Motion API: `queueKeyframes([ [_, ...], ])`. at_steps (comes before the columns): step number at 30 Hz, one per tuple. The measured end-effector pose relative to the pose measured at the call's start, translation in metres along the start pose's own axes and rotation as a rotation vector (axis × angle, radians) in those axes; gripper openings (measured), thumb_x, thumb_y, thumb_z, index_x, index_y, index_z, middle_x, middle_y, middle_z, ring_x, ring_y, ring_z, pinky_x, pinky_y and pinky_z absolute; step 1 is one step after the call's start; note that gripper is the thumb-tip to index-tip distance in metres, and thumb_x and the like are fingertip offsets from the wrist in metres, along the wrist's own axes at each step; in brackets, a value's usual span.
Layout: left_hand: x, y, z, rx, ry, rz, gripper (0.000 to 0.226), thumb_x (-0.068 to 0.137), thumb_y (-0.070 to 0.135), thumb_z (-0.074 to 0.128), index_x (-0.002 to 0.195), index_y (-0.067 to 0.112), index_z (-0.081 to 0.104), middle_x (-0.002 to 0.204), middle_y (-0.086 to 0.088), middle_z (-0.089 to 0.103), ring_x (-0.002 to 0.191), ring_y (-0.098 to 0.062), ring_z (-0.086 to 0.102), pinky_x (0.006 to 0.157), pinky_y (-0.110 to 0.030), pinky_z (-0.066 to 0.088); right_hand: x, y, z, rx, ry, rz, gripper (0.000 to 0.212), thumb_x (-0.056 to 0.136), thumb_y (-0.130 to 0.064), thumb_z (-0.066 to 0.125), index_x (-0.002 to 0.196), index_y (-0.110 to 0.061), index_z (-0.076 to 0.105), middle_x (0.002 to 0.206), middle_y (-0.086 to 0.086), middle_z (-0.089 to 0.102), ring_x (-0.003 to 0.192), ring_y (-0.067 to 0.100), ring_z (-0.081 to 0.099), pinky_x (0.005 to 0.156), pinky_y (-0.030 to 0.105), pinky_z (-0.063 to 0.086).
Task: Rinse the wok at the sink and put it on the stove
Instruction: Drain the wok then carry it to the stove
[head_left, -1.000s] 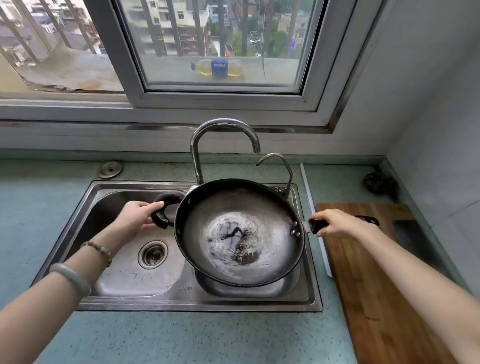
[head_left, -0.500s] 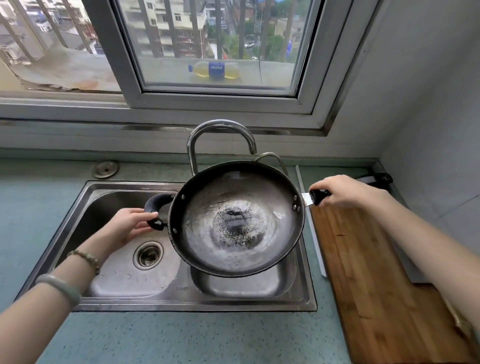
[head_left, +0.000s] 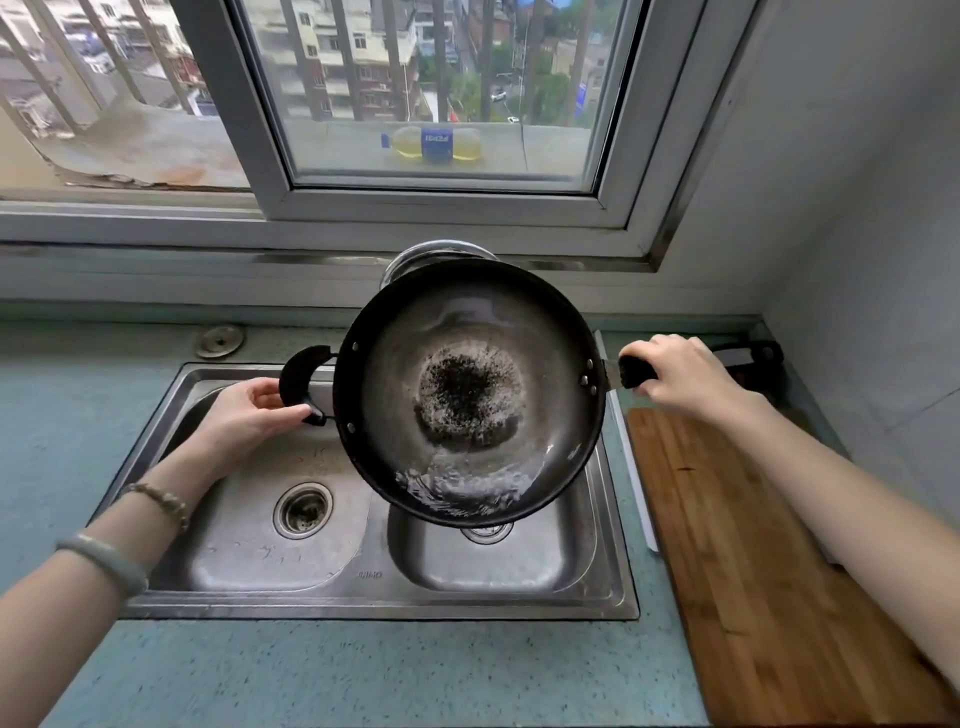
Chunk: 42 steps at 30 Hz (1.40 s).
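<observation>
Round blk wok (head_left: 467, 358), wet, over steel sink (head_left: 363, 605); L grip (head_left: 244, 415) pinches loop handle (head_left: 291, 374), R grip (head_left: 680, 374) clasps straight handle (head_left: 631, 371).

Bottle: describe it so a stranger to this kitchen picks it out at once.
Find the window behind the wok. On the ledge outside its glass a bottle lies on its side. It alone there is yellow with a blue label.
</observation>
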<state>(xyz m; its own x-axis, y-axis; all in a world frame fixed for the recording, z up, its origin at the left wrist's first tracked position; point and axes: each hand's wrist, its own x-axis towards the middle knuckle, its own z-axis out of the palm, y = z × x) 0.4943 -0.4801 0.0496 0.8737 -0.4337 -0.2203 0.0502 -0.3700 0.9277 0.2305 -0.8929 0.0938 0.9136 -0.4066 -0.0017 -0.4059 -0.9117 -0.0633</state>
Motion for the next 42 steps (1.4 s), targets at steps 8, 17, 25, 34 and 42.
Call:
queueKeyframes([
  [8, 0.003, -0.002, 0.018, 0.019, 0.116, 0.108, 0.041, 0.067, -0.008, 0.079, 0.099, 0.015, 0.066, 0.094, -0.008, 0.07, 0.083, -0.017, 0.066, 0.074, -0.016, 0.056, -0.001, 0.002, 0.031, -0.029, 0.174, 0.144, 0.038, 0.072, -0.004, 0.066, 0.11, -0.012, 0.064, 0.099, 0.016, 0.062, 0.097, 0.037, 0.054, 0.082, 0.043, 0.037],
  [17, -0.002, -0.001, 0.037, 0.034, 0.267, 0.143, 0.051, 0.066, -0.002, 0.08, 0.115, 0.008, 0.067, 0.102, -0.007, 0.071, 0.087, -0.016, 0.067, 0.082, -0.017, 0.054, -0.006, -0.003, 0.047, -0.018, 0.317, 0.249, 0.03, 0.065, 0.003, 0.067, 0.092, -0.007, 0.065, 0.089, 0.015, 0.061, 0.087, 0.037, 0.055, 0.073, 0.04, 0.037],
  [25, -0.008, 0.0, 0.041, -0.032, 0.333, 0.201, 0.05, 0.064, -0.005, 0.082, 0.108, 0.013, 0.064, 0.093, 0.003, 0.068, 0.08, -0.01, 0.066, 0.075, -0.012, 0.054, -0.01, -0.002, 0.051, 0.029, 0.325, 0.303, 0.028, 0.063, -0.001, 0.07, 0.088, -0.007, 0.06, 0.089, 0.015, 0.061, 0.086, 0.037, 0.055, 0.072, 0.041, 0.041],
  [34, -0.02, 0.002, 0.036, 0.137, 0.338, 0.291, 0.05, 0.062, -0.001, 0.084, 0.079, 0.031, 0.05, 0.082, 0.009, 0.061, 0.076, -0.013, 0.062, 0.063, -0.003, 0.046, -0.022, 0.01, 0.036, 0.042, -0.009, 0.186, 0.034, 0.079, -0.017, 0.062, 0.098, -0.015, 0.034, 0.087, 0.018, 0.067, 0.082, 0.041, 0.063, 0.063, 0.039, 0.043],
  [42, -0.024, 0.0, 0.029, 0.252, 0.301, 0.335, 0.05, 0.062, 0.004, 0.086, 0.075, 0.03, 0.045, 0.078, 0.009, 0.059, 0.073, -0.018, 0.059, 0.061, -0.004, 0.043, -0.033, 0.001, 0.02, 0.054, 0.002, 0.112, 0.035, 0.081, -0.028, 0.066, 0.108, -0.012, 0.05, 0.101, 0.013, 0.069, 0.094, 0.037, 0.062, 0.07, 0.039, 0.044],
])
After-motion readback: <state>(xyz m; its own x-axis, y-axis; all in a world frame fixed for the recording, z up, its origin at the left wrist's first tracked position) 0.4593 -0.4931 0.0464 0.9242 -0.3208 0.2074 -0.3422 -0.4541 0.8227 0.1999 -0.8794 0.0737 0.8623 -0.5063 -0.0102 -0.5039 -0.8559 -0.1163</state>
